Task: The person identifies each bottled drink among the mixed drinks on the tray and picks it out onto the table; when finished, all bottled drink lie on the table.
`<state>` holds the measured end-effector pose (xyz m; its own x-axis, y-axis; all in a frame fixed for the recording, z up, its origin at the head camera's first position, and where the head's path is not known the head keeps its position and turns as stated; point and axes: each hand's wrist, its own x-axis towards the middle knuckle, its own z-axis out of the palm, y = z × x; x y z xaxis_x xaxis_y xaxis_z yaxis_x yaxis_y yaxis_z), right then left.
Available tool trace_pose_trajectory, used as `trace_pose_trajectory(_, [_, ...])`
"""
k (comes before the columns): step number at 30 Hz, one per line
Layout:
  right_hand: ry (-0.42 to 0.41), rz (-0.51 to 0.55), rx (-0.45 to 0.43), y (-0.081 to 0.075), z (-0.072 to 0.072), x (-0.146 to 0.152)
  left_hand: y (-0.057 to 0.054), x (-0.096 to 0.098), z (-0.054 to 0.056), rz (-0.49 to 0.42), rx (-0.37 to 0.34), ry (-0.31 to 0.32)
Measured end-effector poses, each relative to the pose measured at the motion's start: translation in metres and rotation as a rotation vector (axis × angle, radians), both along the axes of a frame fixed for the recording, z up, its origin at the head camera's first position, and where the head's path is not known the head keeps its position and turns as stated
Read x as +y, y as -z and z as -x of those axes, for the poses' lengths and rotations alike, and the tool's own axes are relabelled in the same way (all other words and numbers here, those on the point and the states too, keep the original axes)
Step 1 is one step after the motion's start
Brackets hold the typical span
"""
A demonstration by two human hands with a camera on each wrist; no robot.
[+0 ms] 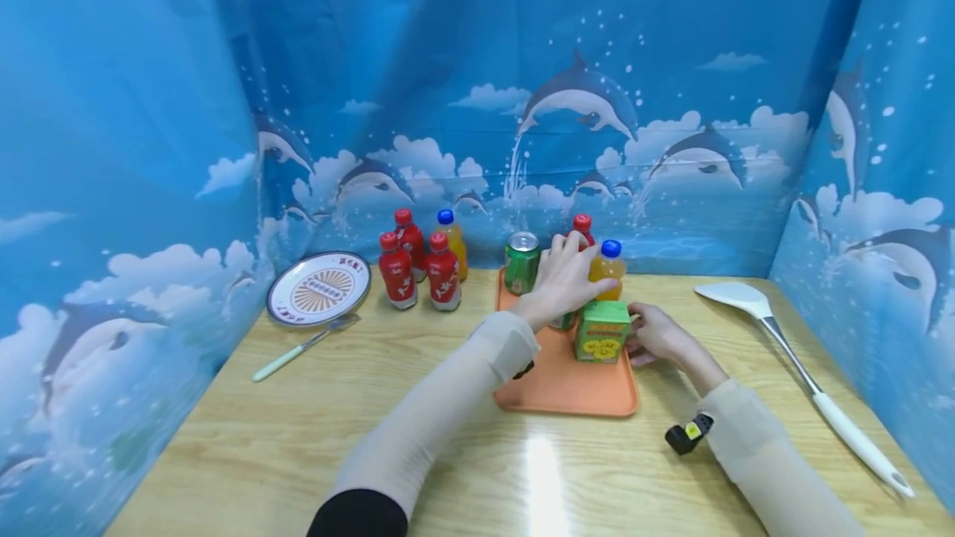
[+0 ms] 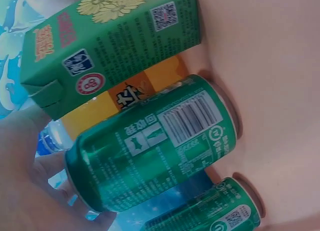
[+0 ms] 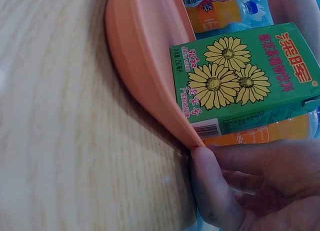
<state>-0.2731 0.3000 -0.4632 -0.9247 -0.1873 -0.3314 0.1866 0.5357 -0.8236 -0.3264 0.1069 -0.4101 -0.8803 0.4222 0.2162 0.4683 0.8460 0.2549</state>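
Observation:
An orange tray (image 1: 567, 392) holds a green drink carton (image 1: 601, 334), a green can (image 1: 521, 265), a second green can (image 2: 150, 146) mostly covered in the head view, an orange drink bottle (image 1: 608, 268) with a blue cap and a red bottle (image 1: 583, 224). Over the second can reaches my left hand (image 1: 563, 280), its fingers beyond the can's top and its thumb stretched toward the carton. No firm grip shows there. At the tray's right edge, my right hand (image 1: 656, 334) pinches the rim between thumb and fingers, beside the carton.
Several bottles stand at the back left: red ones (image 1: 398, 272) and an orange one (image 1: 453, 245). Left of them a white plate (image 1: 319, 288) leans, with a pale-handled fork (image 1: 306, 346) nearby. A white spatula (image 1: 794, 363) lies at the right. Blue dolphin curtains border the table.

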Motion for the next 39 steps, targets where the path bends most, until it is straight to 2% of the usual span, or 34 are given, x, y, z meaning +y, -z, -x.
trace_pose_trajectory(8, [-0.003,-0.001,0.01,0.001,0.001,0.0,0.005,0.004,0.005,0.021,0.03,-0.03])
trace_pose_trajectory(15, [0.004,0.0,0.005,0.0,0.0,0.0,0.003,0.006,0.006,-0.025,-0.03,-0.046])
trace_pose_trajectory(19, [0.002,0.008,0.006,0.001,0.0,0.0,0.002,0.006,0.004,-0.067,-0.062,-0.033])
trace_pose_trajectory(23, [0.001,0.012,0.007,0.002,0.0,0.0,0.001,0.006,0.005,-0.109,-0.062,-0.009])
trace_pose_trajectory(28, [0.01,0.015,0.006,0.002,0.001,0.0,-0.006,0.005,0.006,-0.199,-0.076,0.036])
trace_pose_trajectory(35, [0.003,0.009,0.0,0.002,0.002,0.002,-0.018,0.005,0.003,-0.435,-0.233,0.053])
trace_pose_trajectory(39, [0.003,0.016,-0.004,0.004,0.002,0.003,-0.022,0.004,0.0,-0.543,-0.249,0.081])
